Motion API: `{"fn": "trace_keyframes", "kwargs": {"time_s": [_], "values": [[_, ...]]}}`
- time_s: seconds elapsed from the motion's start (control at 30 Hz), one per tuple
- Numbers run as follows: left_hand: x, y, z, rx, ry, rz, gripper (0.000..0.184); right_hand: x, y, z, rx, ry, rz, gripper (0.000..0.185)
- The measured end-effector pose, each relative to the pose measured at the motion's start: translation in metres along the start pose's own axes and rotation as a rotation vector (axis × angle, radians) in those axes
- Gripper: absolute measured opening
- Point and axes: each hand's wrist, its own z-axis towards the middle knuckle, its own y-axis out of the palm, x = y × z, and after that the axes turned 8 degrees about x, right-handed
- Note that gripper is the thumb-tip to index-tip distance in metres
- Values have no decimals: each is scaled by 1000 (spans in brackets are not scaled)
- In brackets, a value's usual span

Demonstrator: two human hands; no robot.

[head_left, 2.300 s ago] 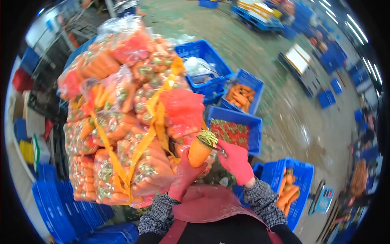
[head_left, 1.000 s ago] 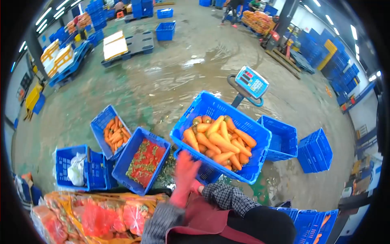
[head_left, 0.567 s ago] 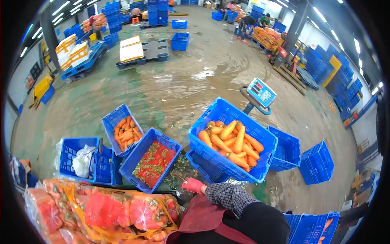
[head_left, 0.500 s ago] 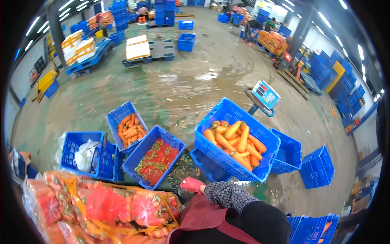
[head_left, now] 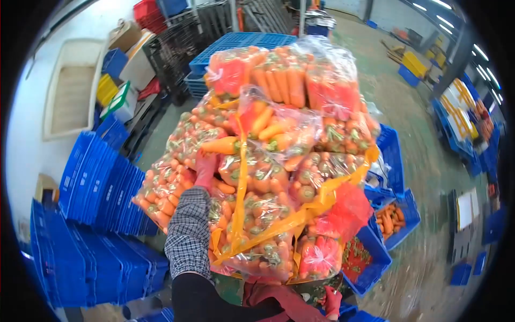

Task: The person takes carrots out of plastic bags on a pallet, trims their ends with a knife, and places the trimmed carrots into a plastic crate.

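Observation:
My left hand [head_left: 206, 169], in a pinkish-red glove, reaches over a tall pile of bagged carrots. Its fingers close against the underside of a loose orange carrot [head_left: 221, 145], which lies crosswise at the mouth of an open clear bag [head_left: 284, 126]. More carrots show inside that bag. Yellow-orange strapping [head_left: 241, 188] runs down beside the hand and across the pile. Low at the bottom edge, my right hand [head_left: 332, 302] wears a matching glove and is closed; whatever it grips is too small to make out. A maroon apron [head_left: 284, 303] lies between my arms.
Stacked blue crates [head_left: 102, 188] stand left of the pile. On the right are a blue crate of carrots [head_left: 410, 220] and another with red netting and scraps [head_left: 380, 268]. Blue pallets [head_left: 241, 45] rise behind the bags. A concrete pillar [head_left: 456, 59] stands farther off.
My view has swung left, from the floor crates and scale to the carrot pile. My left arm now extends over the bags, its hand at a carrot. My right hand appears lower in view.

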Motion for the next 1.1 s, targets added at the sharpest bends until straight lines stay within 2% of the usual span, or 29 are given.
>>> {"fn": "trace_keyframes", "kwargs": {"time_s": [0.03, 0.1, 0.17, 0.2, 0.23, 0.27, 0.33, 0.37, 0.4, 0.47, 0.53, 0.6, 0.63, 0.7, 0.73, 0.8, 0.83, 0.9, 0.93, 0.97, 1.0, 1.07, 1.1], "values": [[29, -3, -6, 118, 233, 364, 55, 3, 3, 2, 33, 23, 4, 25], [46, 4, 3, 223, 506, 651, 63, -5, 9, 5, 48, 20, -8, 24], [35, 18, 25, 118, 625, 639, 65, -17, 14, 8, 76, 24, -2, 23], [39, 23, 32, 1, 750, 627, 67, -25, 16, 8, 67, 11, -10, 24], [40, 22, 30, -11, 750, 621, 67, -27, 17, 5, 59, 3, -20, 25], [41, 19, 29, -136, 564, 588, 65, -28, 19, 1, 67, 10, -19, 25], [86, 10, 31, -359, 200, 495, 63, -55, 31, -14, 129, -94, -83, 24], [122, -5, 10, -290, 169, 449, 71, -68, 33, -20, 160, -138, -226, 26], [129, -8, -3, -305, 180, 444, 71, -75, 40, -17, 171, -128, -214, 26], [130, -16, -39, -420, -206, -317, 81, -83, 51, -17, 333, -800, -465, 31], [151, -27, -82, -833, -250, -573, 88, -179, 82, -92, 151, -724, -438, 31], [235, -40, -139, -912, -410, -628, 86, -226, 100, -123, 100, -1017, -373, 26], [242, -34, -165, -971, -420, -626, 86, -240, 102, -131, 91, -1137, -344, 29], [257, -22, -215, -1089, -439, -378, 83, -255, 93, -142, 94, -1241, -296, 41], [270, -15, -236, -1152, -433, -377, 83, -256, 83, -143, 150, -1206, -293, 41], [297, -2, -274, -1174, -194, -209, 81, -249, 61, -142, 267, -1316, -477, 52], [302, 6, -297, -1129, -56, -160, 80, -240, 51, -147, 314, -1275, -475, 52], [323, 17, -333, -1156, 23, -89, 80, -223, 31, -155, 344, -1056, -555, 45], [332, 22, -348, -1124, 92, -22, 80, -207, 20, -147, 379, -1026, -547, 45], [329, 31, -364, -1140, 148, -91, 80, -182, 13, -130, 476, -1053, -518, 44], [324, 40, -381, -1180, 168, -96, 80, -160, 5, -113, 574, -1081, -489, 43], [304, 54, -422, -1264, 39, -318, 83, -130, -17, -94, 620, -1007, -481, 41], [284, 61, -445, -1268, 64, -289, 85, -116, -28, -84, 651, -889, -522, 36]]}}
